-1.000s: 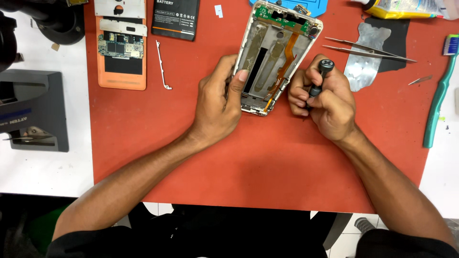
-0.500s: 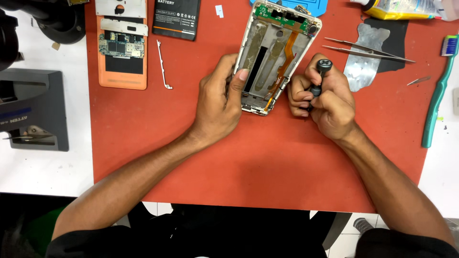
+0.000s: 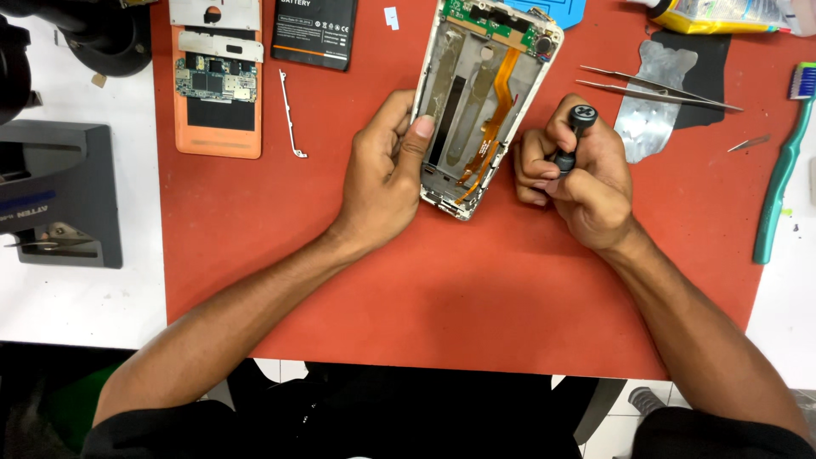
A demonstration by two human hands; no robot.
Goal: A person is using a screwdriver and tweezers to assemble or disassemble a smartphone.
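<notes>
One red mat (image 3: 476,297) covered most of the white bench (image 3: 76,306), and one grey station (image 3: 59,191) sat at the left edge, partly cut off. One opened phone frame (image 3: 480,102) lay tilted at upper centre of the frame, its top end near the picture's edge, with an orange flex cable running down its inside. The left hand (image 3: 387,183) gripped the frame's lower left side, fingers curled behind it and the thumb pressed on its face, hiding that corner. The right hand (image 3: 582,174), just right of the frame, was closed tight around one black screwdriver (image 3: 574,136); its tip was hidden by the fingers. At upper left lay one orange phone back (image 3: 217,136) carrying a circuit board, and one black battery (image 3: 314,34), cut off at the top. One pair of tweezers (image 3: 654,89) rested over a metal plate (image 3: 650,119) at upper right, and one green toothbrush (image 3: 782,170) lay at the right edge.
</notes>
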